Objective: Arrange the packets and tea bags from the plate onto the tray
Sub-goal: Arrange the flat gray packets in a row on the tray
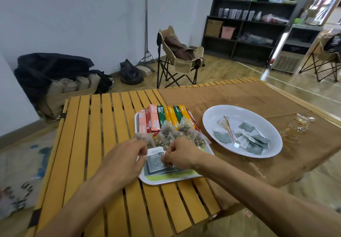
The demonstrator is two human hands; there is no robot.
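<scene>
Well advanced, judged from the layout, but not complete. On the white rectangular plastic tray with a pale green floor (167, 180): a fanned back row of slim glossy stick packets in pink, red, green, yellow and orange (160, 117), upright-leaning and overlapping; in front of it a cluster of translucent pyramid mesh tea bags with dark loose filling (170, 132), touching one another; nearest the front edge a small overlapping stack of flat square grey-green sachets with white print (156, 164). Left hand (122, 160) over the left edge of that stack, fingers curled, fingertips at the sachets' upper left corner; whether pinching or merely touching, cannot tell. Right hand (181, 153) curled over the stack's right side, fingertips down on a sachet, apparently pinching its edge to square it up. Outstanding on the wide white oval glazed plate (217, 114), just right of the tray: roughly a dozen loose grey-green and white sachets (251, 139) scattered flat and partly overlapping, plus a thin gold-coloured wire item (226, 127) of uncertain purpose lying across them. Tray half on the yellow slatted wooden table (103, 126), half on the creased brown woven cloth (239, 96); plate wholly on the cloth. Clear glass cup (297, 128) near the plate's far right, not part of the task. Estimated remainder: transfer of the plate's sachets, then final alignment.
</scene>
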